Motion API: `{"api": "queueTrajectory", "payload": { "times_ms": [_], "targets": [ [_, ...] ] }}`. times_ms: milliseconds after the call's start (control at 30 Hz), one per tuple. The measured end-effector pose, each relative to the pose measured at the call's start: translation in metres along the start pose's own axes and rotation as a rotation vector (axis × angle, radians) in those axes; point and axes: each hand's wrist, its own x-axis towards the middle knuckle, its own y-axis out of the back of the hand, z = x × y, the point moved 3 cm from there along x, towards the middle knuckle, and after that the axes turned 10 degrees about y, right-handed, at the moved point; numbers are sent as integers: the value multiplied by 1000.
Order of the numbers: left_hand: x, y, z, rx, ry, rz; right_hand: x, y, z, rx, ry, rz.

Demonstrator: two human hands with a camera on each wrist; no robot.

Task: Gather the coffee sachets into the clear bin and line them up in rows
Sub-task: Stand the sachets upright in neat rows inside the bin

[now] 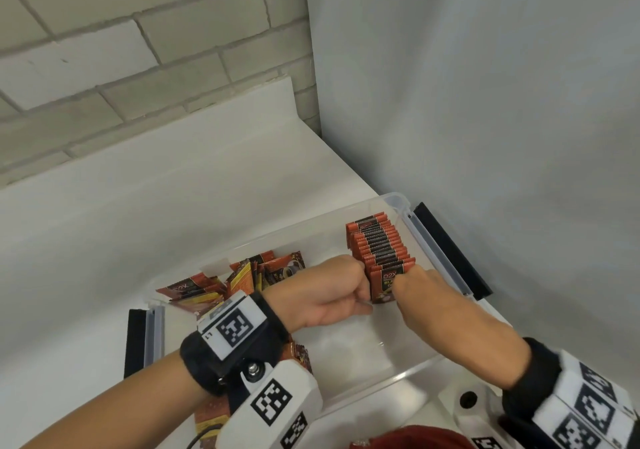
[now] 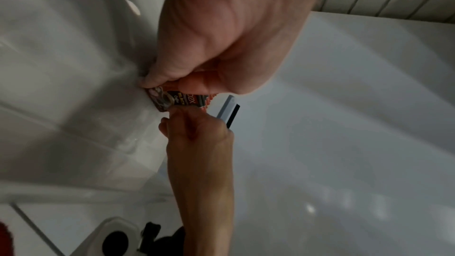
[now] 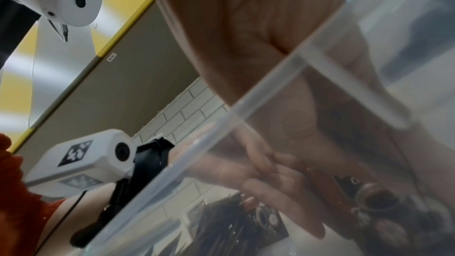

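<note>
A clear bin (image 1: pixel 388 384) sits on the white counter. Along its right side stands a row of red-and-black coffee sachets (image 1: pixel 375 244), upright and packed together. My left hand (image 1: pixel 358 292) is curled and grips the near end of the row from the left. My right hand (image 1: pixel 405 280) pinches the same end from the right, on the front sachet (image 1: pixel 382 286). The left wrist view shows the front sachet (image 2: pixel 177 101) held between my left fingers (image 2: pixel 172 79) and my right fingers (image 2: pixel 183 116). A loose pile of sachets (image 1: pixel 249 275) lies at the bin's left end.
Black latches are on both short ends of the bin, at the right (image 1: pixel 453 254) and at the left (image 1: pixel 133 341). More sachets (image 1: pixel 211 410) show under my left wrist. A grey wall rises close behind the right latch; a brick wall backs the counter.
</note>
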Motion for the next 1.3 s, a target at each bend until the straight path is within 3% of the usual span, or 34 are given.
{"api": "queueTrajectory", "payload": {
  "times_ms": [167, 300, 433, 533, 633, 800, 967, 1300],
  "targets": [
    [-21, 15, 8, 216, -47, 135, -3, -4, 2, -75, 16, 18],
    [-55, 48, 19, 726, -144, 214, -9, 5, -3, -78, 100, -24],
    [-95, 77, 32, 1242, -298, 356, -15, 16, -24, 82, 297, 29],
    [-100, 96, 27, 1546, -284, 367, -4, 18, -46, 167, 390, -9],
    [-95, 107, 19, 1711, -213, 363, 6, 19, -68, 200, 480, -50],
    [-84, 107, 14, 1917, -285, 429, 14, 7, -96, 124, 542, -131],
    [-79, 108, 17, 1980, -345, 453, 21, 2, -110, 110, 542, -102],
    [-87, 114, 13, 1823, -398, 347, 24, 8, -105, 275, 571, -143]
  ]
}}
